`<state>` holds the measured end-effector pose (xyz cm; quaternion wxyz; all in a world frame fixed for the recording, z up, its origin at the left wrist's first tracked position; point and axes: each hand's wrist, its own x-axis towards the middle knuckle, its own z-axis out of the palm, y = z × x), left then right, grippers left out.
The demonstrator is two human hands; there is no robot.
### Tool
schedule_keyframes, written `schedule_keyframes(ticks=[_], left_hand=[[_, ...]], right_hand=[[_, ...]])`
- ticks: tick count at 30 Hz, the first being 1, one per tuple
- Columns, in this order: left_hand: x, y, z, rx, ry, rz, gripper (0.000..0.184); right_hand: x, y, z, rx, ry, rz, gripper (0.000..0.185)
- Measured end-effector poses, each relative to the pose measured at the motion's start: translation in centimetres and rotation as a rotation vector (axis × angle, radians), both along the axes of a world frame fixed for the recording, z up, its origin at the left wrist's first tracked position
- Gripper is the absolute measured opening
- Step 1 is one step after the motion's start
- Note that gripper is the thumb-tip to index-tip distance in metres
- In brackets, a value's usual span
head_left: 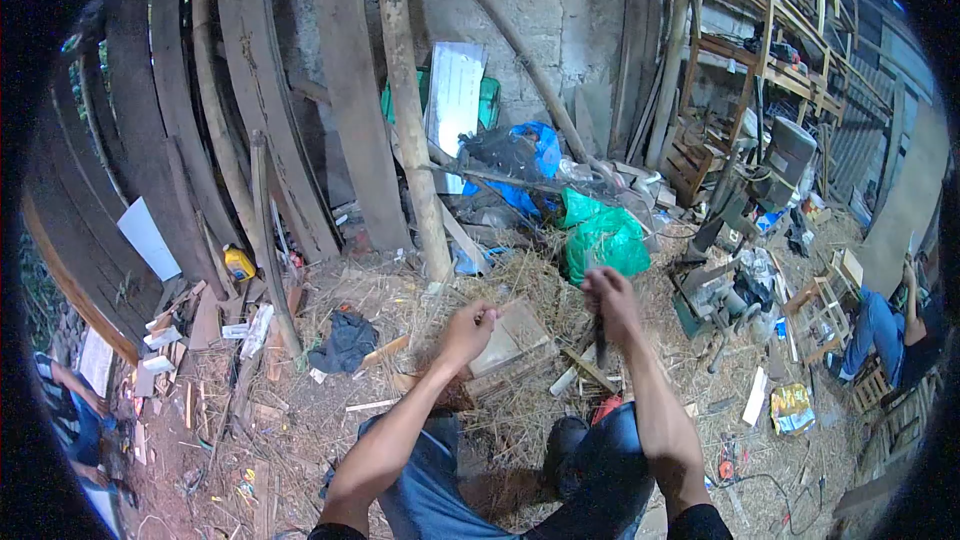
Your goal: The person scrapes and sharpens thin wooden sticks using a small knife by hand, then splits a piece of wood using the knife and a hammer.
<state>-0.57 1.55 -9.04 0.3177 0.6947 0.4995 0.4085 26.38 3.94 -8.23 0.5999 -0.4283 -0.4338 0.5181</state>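
My left hand [467, 333] is closed in front of me, fingertips curled together. What it pinches, if anything, is too small to make out. Just to its right, a pale wooden block or box [512, 342] rests low in front of my knees. My right hand [612, 302] is raised higher, its fingers bent round a slim dark object [601, 340] that hangs below the palm; its kind does not show. The two hands are apart. Behind the right hand lies a green plastic bag [606, 238].
Straw, shavings and wood scraps cover the ground. A dark cloth [345, 342] lies left, with a yellow container [238, 263] farther back. Planks lean against the wall. A machine [785, 165] stands right. One person [885, 330] sits far right; another [75, 410] is at far left.
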Motion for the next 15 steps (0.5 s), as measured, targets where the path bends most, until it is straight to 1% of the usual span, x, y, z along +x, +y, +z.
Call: schedule_keyframes(ticks=[1,2,3,4,5,6,8,10,13,14,15], left_hand=[[0.3,0.2,-0.1,-0.035,-0.04,0.01,0.015],[0.5,0.5,0.0,-0.065,-0.081,0.021,0.016],[0.8,0.6,0.4,-0.071,-0.077,0.019,0.016],[1.2,0.4,0.9,-0.053,-0.112,-0.013,0.016],[1.5,0.0,1.4,-0.037,-0.148,-0.047,0.016],[1.8,-0.3,1.7,-0.039,-0.146,-0.05,0.016],[2.3,-0.7,2.3,-0.088,-0.222,-0.18,0.016],[2.2,-1.0,2.6,-0.084,-0.228,-0.164,0.016],[2.1,-2.2,3.8,-0.136,-0.297,-0.174,0.016],[2.1,-2.5,3.6,-0.147,-0.315,-0.161,0.016],[2.1,-2.9,3.7,-0.154,-0.335,-0.149,0.015]], right_hand=[[-2.0,-1.3,1.4,0.031,-0.119,0.012,0.018],[-3.7,-1.9,2.1,0.062,-0.304,0.013,0.02],[-5.4,-2.5,2.5,0.065,-0.282,0.041,0.023],[-6.4,-2.7,2.3,0.017,-0.23,0.121,0.023],[-7.3,-2.9,2.2,0.061,-0.189,0.216,0.023],[-8.0,-2.6,1.9,0.041,-0.179,0.226,0.02],[-8.2,-2.4,2.0,0.022,-0.174,0.238,0.019],[-7.9,-2.5,3.0,-0.036,-0.068,0.273,0.016],[-6.8,-3.2,5.2,-0.081,-0.129,0.36,0.018],[-6.5,-3.0,5.0,-0.059,-0.3,0.264,0.02],[-5.9,-2.6,5.2,-0.016,-0.265,0.206,0.023]])
